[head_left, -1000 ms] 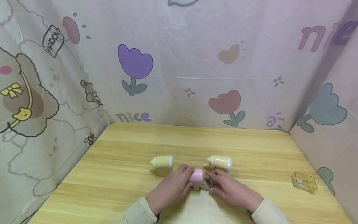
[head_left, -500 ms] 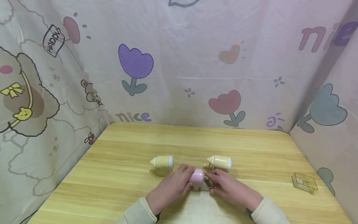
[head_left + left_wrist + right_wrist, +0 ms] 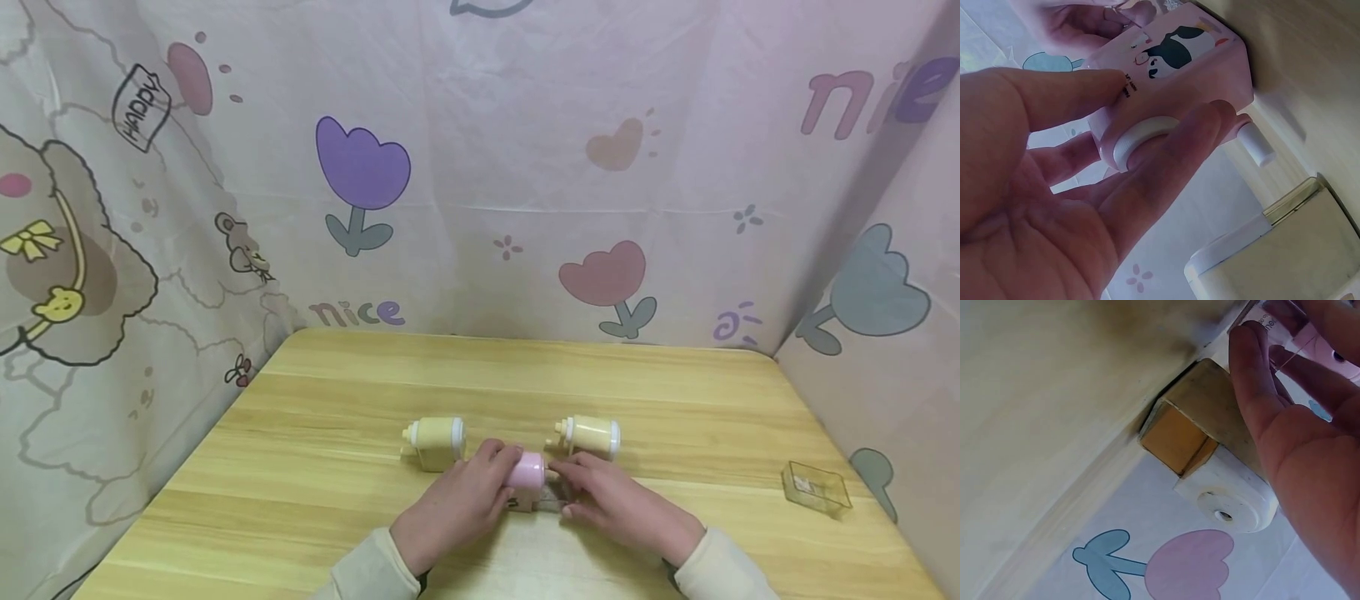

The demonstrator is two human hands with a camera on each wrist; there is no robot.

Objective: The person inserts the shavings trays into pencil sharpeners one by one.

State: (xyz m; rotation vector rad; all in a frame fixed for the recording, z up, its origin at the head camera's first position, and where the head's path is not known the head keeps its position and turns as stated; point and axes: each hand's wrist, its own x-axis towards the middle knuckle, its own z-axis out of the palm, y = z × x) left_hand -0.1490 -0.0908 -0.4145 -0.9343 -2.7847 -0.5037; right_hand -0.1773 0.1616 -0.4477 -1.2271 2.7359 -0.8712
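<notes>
My left hand (image 3: 457,504) grips a pink crank pencil sharpener (image 3: 527,471) near the table's front. In the left wrist view, the sharpener (image 3: 1179,62) shows a panda print, with its white crank knob (image 3: 1257,144) beyond my fingers. At the sharpener's right end, my right hand (image 3: 626,504) pinches a clear drawer (image 3: 551,497), partly out of the body. Seen from the right wrist, my fingers (image 3: 1247,369) cover much of this clear drawer (image 3: 1275,319).
Behind my hands stand two yellow pencil sharpeners, one on the left (image 3: 438,442) and another on the right (image 3: 592,435). The right one has an open drawer slot (image 3: 1175,440). A see-through yellow drawer (image 3: 817,487) lies at the table's right side. Printed cloth (image 3: 480,167) surrounds the table.
My right fingertips have shifted very slightly at the clear drawer. The left hand and the pink sharpener stay in place.
</notes>
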